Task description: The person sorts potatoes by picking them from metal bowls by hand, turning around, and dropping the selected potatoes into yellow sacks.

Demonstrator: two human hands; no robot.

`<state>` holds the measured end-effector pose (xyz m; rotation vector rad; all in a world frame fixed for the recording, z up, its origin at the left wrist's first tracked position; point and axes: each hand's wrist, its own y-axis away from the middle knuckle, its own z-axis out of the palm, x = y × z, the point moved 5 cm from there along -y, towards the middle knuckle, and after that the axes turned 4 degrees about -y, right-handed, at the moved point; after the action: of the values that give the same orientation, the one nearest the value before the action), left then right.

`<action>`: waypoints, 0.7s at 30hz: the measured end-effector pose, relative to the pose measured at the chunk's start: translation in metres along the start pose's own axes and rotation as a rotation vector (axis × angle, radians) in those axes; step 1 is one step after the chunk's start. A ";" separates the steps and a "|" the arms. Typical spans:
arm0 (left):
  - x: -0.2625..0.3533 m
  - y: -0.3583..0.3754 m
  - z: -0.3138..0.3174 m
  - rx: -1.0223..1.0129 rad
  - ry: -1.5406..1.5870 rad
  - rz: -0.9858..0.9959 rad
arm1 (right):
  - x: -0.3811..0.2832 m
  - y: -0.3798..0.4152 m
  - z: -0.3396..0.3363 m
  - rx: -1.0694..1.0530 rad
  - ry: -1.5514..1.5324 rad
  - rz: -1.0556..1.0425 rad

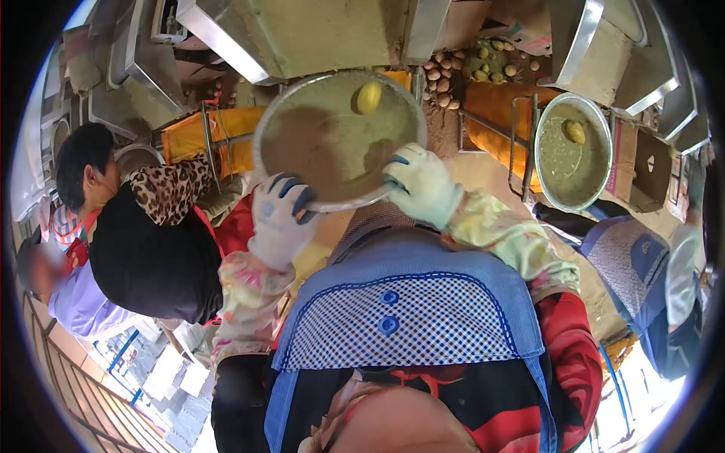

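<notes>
A large round metal basin (317, 143) is held in front of me, with one yellow oval fruit (369, 98) near its far right side. My left hand (285, 215), in a white glove with blue patches, grips the basin's near left rim. On the near right rim, my right hand (421, 183) is closed in a similar glove. Both thumbs or fingers lie over the rim. Shadows fall across the basin's inside.
Metal chutes (325, 34) stand beyond the basin. A second basin (575, 151) with a yellow fruit is at the right, near a co-worker (630, 264). Other people (151, 234) are close on the left. Orange cloth (498, 124) hangs on metal frames. Round produce (444, 79) lies on the floor.
</notes>
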<state>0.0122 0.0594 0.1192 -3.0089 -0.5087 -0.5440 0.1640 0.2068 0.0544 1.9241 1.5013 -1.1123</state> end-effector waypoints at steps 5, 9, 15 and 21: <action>-0.047 0.037 0.111 -0.209 -0.158 -0.095 | 0.038 0.011 0.047 -0.293 0.277 0.029; -0.053 0.032 0.132 -0.246 -0.201 -0.145 | 0.038 0.023 0.035 -0.173 0.275 0.001; -0.058 0.031 0.141 -0.245 -0.222 -0.158 | 0.035 0.043 0.003 -0.009 0.212 0.140; -0.055 0.032 0.137 -0.200 -0.289 -0.184 | 0.062 0.079 -0.003 -0.137 0.169 0.369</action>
<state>0.0202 0.0253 -0.0281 -3.2727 -0.7980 -0.1734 0.2451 0.2213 -0.0039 2.1271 1.1996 -0.6832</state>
